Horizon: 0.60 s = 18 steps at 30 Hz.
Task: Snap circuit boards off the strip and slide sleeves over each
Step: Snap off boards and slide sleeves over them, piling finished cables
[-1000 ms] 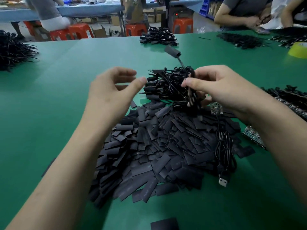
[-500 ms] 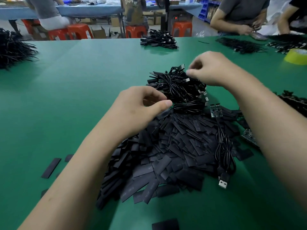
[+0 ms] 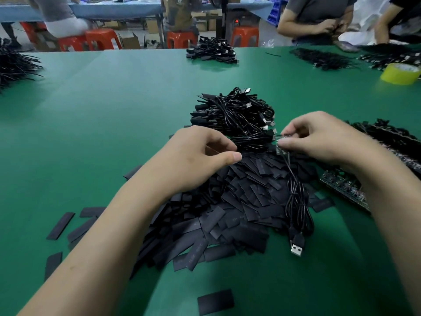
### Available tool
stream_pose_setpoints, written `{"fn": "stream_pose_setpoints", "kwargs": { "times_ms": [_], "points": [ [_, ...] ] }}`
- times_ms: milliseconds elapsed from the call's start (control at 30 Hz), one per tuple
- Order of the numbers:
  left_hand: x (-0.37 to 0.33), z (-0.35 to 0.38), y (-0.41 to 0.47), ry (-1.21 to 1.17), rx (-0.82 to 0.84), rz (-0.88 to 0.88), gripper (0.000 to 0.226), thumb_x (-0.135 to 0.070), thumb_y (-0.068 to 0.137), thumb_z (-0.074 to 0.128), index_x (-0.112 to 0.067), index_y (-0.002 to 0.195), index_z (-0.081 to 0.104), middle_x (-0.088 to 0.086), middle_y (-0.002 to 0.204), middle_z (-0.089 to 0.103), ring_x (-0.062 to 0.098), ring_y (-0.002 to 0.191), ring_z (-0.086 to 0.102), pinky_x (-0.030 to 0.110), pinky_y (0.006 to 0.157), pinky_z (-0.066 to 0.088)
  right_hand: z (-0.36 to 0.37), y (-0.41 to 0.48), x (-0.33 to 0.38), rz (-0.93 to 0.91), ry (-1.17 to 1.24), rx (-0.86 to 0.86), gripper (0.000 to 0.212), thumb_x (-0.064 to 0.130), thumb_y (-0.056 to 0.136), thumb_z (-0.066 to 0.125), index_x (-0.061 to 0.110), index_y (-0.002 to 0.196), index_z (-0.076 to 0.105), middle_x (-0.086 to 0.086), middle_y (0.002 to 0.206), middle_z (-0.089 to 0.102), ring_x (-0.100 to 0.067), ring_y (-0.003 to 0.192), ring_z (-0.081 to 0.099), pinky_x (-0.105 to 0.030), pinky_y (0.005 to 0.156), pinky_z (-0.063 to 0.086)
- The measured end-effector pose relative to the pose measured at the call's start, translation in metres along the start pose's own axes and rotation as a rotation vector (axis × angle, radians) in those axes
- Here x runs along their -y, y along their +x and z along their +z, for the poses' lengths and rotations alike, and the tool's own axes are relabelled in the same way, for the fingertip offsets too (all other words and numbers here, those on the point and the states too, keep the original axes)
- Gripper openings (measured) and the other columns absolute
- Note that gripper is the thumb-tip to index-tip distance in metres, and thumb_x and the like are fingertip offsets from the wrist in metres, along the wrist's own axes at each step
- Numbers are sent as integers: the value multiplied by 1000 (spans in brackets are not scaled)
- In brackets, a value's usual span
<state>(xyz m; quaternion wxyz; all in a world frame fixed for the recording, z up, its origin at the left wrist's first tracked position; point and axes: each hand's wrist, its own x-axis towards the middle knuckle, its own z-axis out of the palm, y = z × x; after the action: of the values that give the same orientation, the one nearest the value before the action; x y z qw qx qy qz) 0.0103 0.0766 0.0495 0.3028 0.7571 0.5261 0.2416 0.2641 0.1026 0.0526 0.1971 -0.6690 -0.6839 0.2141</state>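
Note:
A heap of flat black sleeves [image 3: 227, 201] lies on the green table [image 3: 114, 124] in front of me. My right hand [image 3: 319, 140] pinches a small circuit board [image 3: 280, 148] at the heap's far edge; its black cable [image 3: 298, 201] trails down to a USB plug [image 3: 296, 247]. My left hand [image 3: 196, 158] hovers with curled fingers over the heap's far left edge, thumb beside forefinger; whether it holds a sleeve is hidden. A strip of circuit boards [image 3: 346, 188] lies by my right forearm. Sleeved, cabled boards pile up [image 3: 237, 115] beyond the heap.
Loose sleeves [image 3: 60, 225] lie scattered at the left and one [image 3: 215, 302] near the front edge. More board strips [image 3: 391, 137] lie at the right, a yellow tape roll [image 3: 399, 73] at the far right. Other cable piles [image 3: 211, 52] and seated people [image 3: 319, 17] line the far side.
My right hand came back from the cable pile toward me and now pinches the cabled board at the heap's edge. My left hand stayed near the heap's far left edge.

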Motion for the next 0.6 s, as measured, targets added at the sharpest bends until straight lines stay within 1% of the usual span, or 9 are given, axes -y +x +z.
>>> {"fn": "stream_pose_setpoints", "kwargs": {
  "times_ms": [33, 100, 167, 233, 300, 333, 400, 500, 600],
  "points": [
    [-1, 1, 0, -32, 6, 7, 15, -44, 90, 73, -34, 101, 78, -17, 86, 76, -5, 82, 69, 15, 80, 52, -1, -6, 4, -16, 186, 8, 13, 30, 83, 83, 21, 83, 74, 0, 76, 74, -9, 65, 61, -28, 67, 44],
    [-3, 4, -1, -107, 22, 30, 16, -41, 90, 74, -33, 102, 79, -15, 88, 78, 0, 86, 72, 21, 86, 56, 3, -21, 15, -43, 510, 73, 21, 32, 71, 86, 18, 83, 76, -1, 72, 75, -10, 62, 62, -26, 66, 48],
    [-6, 8, -1, -191, 43, 55, 14, -38, 89, 76, -29, 100, 79, -8, 89, 79, 7, 89, 74, 31, 92, 58, 16, -32, 20, -52, 707, 101, 21, 32, 63, 84, 18, 75, 75, -3, 69, 73, -10, 56, 60, -20, 58, 50],
    [-8, 11, 0, -280, 53, 64, 14, -35, 86, 79, -23, 93, 79, 8, 85, 77, 13, 80, 70, 37, 86, 56, 28, -41, 23, -46, 853, 103, 14, 30, 63, 84, 20, 67, 75, -2, 64, 71, -7, 49, 58, -16, 49, 48],
    [-9, 14, 0, -330, 53, 56, 14, -32, 85, 81, -19, 87, 77, 21, 84, 72, 16, 70, 60, 32, 75, 50, 36, -50, 24, -32, 953, 106, 15, 35, 61, 85, 23, 66, 77, 0, 63, 69, -5, 49, 58, -15, 48, 49],
    [-10, 15, -1, -355, 61, 52, 13, -30, 86, 81, -19, 84, 76, 21, 80, 72, 12, 68, 60, 26, 71, 48, 39, -54, 23, -30, 978, 105, 17, 39, 60, 85, 24, 67, 78, 1, 63, 69, -5, 51, 59, -15, 49, 49],
    [-12, 18, -3, -411, 78, 49, 10, -24, 87, 80, -19, 81, 74, 9, 71, 75, 8, 63, 66, 18, 67, 51, 42, -60, 21, -38, 992, 84, 24, 46, 59, 83, 25, 71, 80, 1, 67, 70, -5, 57, 61, -16, 54, 51],
    [-15, 23, -6, -474, 42, 45, 10, -22, 83, 82, -15, 82, 75, 8, 72, 77, 9, 64, 70, 18, 67, 56, 47, -70, 18, -31, 1040, 43, 28, 46, 61, 82, 24, 78, 82, -2, 77, 75, -6, 66, 65, -16, 61, 52],
    [-13, 31, -14, -532, -3, 15, 27, -32, 71, 82, -10, 85, 77, 9, 74, 77, 9, 66, 70, 20, 69, 57, 51, -79, 16, -13, 1082, 39, 21, 36, 66, 81, 19, 79, 80, -4, 73, 73, -7, 60, 63, -16, 57, 51]
  ]
}}
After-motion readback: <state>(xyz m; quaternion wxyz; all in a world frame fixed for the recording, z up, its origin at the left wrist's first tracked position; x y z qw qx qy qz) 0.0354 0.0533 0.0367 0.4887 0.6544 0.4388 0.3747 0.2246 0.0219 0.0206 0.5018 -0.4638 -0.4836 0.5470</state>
